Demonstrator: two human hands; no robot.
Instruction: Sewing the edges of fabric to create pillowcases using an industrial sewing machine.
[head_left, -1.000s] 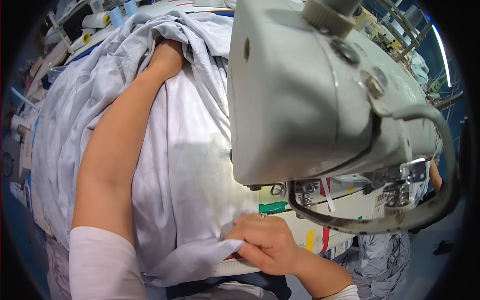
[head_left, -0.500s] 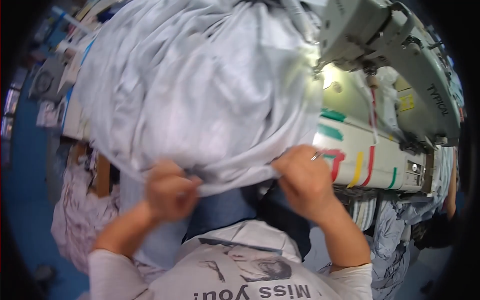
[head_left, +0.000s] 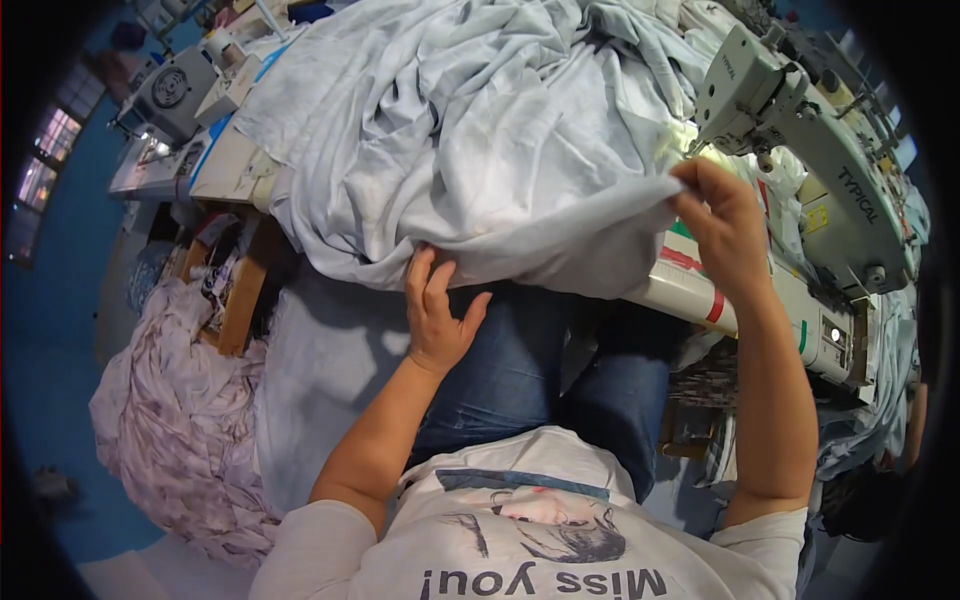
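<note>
Hands spreading sheet (head_left: 480, 130) at sewing machine (head_left: 800, 110).
Since a moment ago: right hand (head_left: 725, 225) lifting pinched edge; left hand (head_left: 437, 310) released, flat under fold.

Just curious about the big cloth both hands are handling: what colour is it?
Plain pale blue-grey cloth, no pattern, seen best in the head view.

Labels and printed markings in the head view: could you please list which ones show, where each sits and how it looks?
Yellow rectangular sticker: on the sewing machine arm, right of the right hand.
Dark lettering: along the machine's pale arm.
Red and green stripes: on the white table edge under the grey fabric.
Dark print with picture: on the white shirt.
</note>
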